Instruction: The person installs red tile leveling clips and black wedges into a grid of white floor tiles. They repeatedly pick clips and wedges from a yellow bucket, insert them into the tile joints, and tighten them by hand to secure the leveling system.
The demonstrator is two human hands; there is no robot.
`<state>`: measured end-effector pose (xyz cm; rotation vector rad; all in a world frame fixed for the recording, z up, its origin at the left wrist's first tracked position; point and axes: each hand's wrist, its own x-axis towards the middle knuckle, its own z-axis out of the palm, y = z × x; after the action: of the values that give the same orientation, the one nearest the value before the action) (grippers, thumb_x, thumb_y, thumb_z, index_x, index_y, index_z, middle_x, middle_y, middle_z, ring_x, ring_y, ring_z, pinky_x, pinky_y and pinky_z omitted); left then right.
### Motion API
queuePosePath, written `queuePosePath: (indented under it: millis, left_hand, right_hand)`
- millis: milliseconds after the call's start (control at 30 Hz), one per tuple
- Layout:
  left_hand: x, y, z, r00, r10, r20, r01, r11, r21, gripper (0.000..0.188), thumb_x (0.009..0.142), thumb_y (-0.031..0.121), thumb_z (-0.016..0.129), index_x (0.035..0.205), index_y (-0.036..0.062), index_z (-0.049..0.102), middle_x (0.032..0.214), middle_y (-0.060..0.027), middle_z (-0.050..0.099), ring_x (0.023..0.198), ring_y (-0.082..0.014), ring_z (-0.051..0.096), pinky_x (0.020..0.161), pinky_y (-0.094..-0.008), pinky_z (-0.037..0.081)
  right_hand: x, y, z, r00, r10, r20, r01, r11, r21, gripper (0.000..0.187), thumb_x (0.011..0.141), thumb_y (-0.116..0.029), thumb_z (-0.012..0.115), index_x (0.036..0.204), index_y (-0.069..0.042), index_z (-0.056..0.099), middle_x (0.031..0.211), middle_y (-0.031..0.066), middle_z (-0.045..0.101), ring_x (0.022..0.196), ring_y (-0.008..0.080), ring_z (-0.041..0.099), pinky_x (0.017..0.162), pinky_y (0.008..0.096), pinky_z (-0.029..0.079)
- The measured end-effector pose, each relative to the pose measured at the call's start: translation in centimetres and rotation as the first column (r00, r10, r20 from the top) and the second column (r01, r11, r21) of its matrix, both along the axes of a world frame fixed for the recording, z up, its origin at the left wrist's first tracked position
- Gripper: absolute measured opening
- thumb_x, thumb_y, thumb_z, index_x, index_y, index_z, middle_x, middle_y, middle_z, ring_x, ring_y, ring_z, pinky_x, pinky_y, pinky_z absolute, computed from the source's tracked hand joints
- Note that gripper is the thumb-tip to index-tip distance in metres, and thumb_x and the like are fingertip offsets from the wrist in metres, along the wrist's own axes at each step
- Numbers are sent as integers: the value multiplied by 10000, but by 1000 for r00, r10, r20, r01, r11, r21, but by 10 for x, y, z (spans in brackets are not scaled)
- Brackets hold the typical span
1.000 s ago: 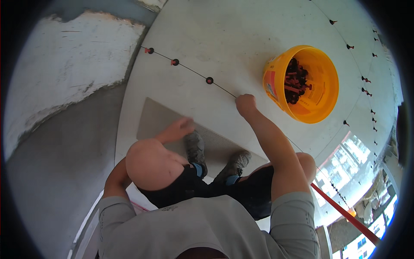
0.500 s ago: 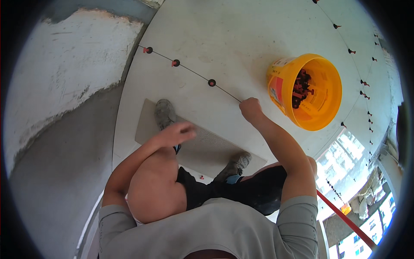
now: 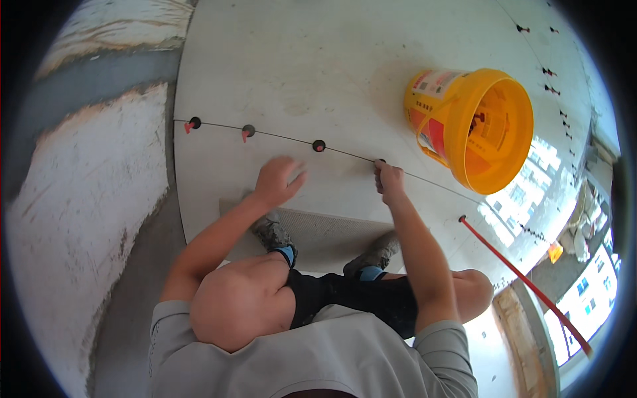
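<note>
My right hand is closed on a tile leveler, of which a bit of black base shows at the fingertips, on the dark joint between two pale tiles. Most of that leveler is hidden by the fingers. Left of it, more tile levelers sit along the same joint: the closest one, a middle one and a far left one, each a black disc with a red handle. My left hand hovers below the middle ones with fingers apart, slightly blurred, holding nothing visible.
A yellow bucket lies tilted at the right, red and black levelers inside. My shoes rest on a grey textured board. A red pole slants at the lower right. Several levelers stand along joints farther right. A rough wall edge borders the left.
My view has turned and shifted. My right hand stays at the joint, where a black leveler base now shows at its fingertips. My left hand has moved up toward the joint, away from my knee.
</note>
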<state>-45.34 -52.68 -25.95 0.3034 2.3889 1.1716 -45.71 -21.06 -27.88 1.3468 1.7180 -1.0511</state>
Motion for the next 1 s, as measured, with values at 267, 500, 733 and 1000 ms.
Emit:
queuePosePath:
  millis: [267, 500, 733, 1000]
  left_hand:
    - [-115, 25, 5, 883, -469, 7, 385, 716, -582, 1049, 656, 492, 826, 1521, 248, 284, 1615, -56, 133, 1486, -345, 86, 1111, -693, 179]
    - [-127, 29, 10, 898, -419, 137, 392, 619, -681, 1206, 595, 513, 857, 1550, 296, 153, 1630, -29, 33, 1487, -363, 46, 1016, -778, 240]
    - [-138, 29, 17, 898, -401, 180, 397, 565, -724, 1232, 590, 522, 857, 1552, 324, 114, 1630, -70, -2, 1480, -403, 32, 997, -766, 297]
    - [-140, 32, 9, 904, -380, 196, 396, 570, -720, 1257, 586, 497, 868, 1555, 321, 87, 1631, -81, -34, 1478, -421, 17, 986, -787, 287]
  right_hand:
    - [-14, 0, 31, 349, 937, 15, -822, 299, 485, 276, 845, -306, 695, 762, -60, 601, 724, 91, 629, 741, 248, 645, 602, 374, 502]
    - [-21, 21, 16, -421, 905, 66, -826, -412, 383, 293, 902, -333, 619, 812, -54, 600, 777, 134, 632, 841, 279, 664, 713, 422, 542]
    - [26, -3, -28, 852, 523, -14, -449, 744, 495, 393, 915, -377, 558, 866, 8, 612, 661, 133, 584, 560, 291, 593, 521, 413, 471]
    - [1, -11, 0, 884, 462, 66, -447, 796, 408, 392, 914, -386, 541, 814, -22, 646, 695, 143, 603, 633, 277, 604, 571, 416, 479]
